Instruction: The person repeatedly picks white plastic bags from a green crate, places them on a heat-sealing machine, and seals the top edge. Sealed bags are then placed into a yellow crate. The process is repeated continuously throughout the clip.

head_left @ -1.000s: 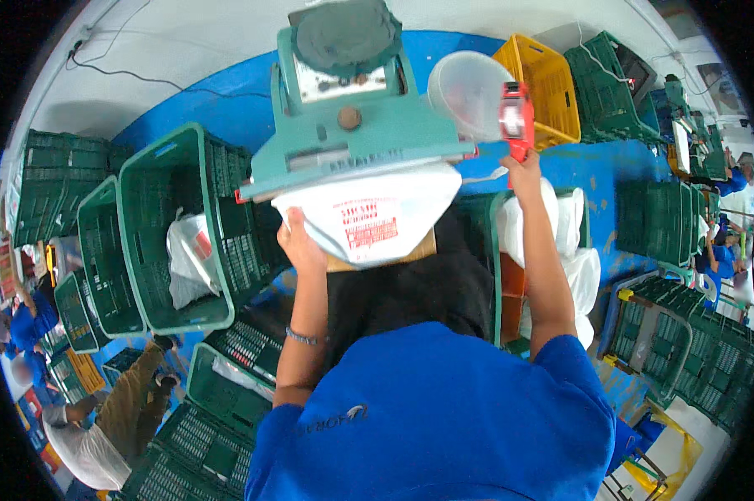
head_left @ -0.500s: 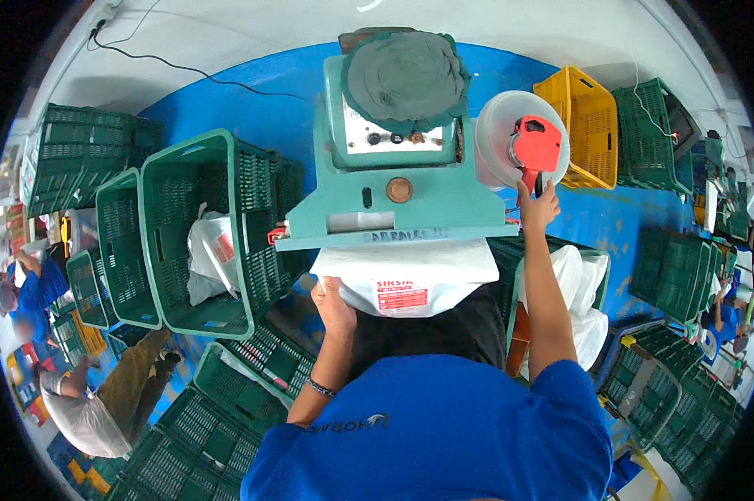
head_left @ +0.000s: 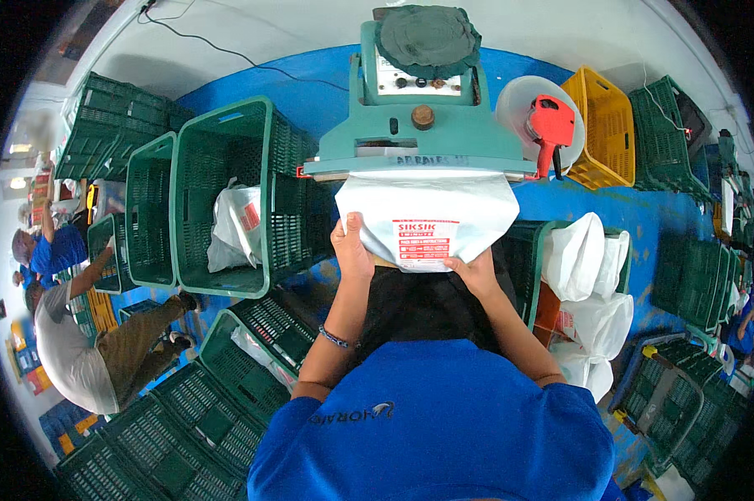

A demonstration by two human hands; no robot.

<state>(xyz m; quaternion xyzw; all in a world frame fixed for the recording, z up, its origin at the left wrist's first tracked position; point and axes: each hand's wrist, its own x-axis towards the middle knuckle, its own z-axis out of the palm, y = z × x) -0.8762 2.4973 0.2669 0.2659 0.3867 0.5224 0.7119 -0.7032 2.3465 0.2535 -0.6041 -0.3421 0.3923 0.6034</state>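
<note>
Well, in the head view, the only one I am getting, I am watching both hands holding one white bag [head_left: 427, 209] with red print. It is sitting in front of the green machine [head_left: 494, 138], its far side meeting the machine's front edge between that edge's two corners; whether it is reaching inside, I cannot tell. The left hand [head_left: 353, 252] is gripping the bag's left side near the lower corner, thumb on top and fingers curling out of sight beneath. The right hand [head_left: 477, 274] is clasping the near edge toward the right corner, its thumb lying on the film and its other fingers hiding below.

From the bulging, creasing surface, I am judging the bag soft and slick, probably carrying some weight, though its contents are not showing. Pinching film alone would be risking a slip, so I am favouring holds at both lower corners, with fingers supporting from underneath.

Past the machine's front right corner, a red hand-held tool [head_left: 552, 123] is showing against a translucent bucket [head_left: 510, 102]. White bags [head_left: 579, 255] are crowding a green crate on the right, and a pale bag [head_left: 233, 234] is lying near the left crate's [head_left: 266, 200] right edge.
</note>
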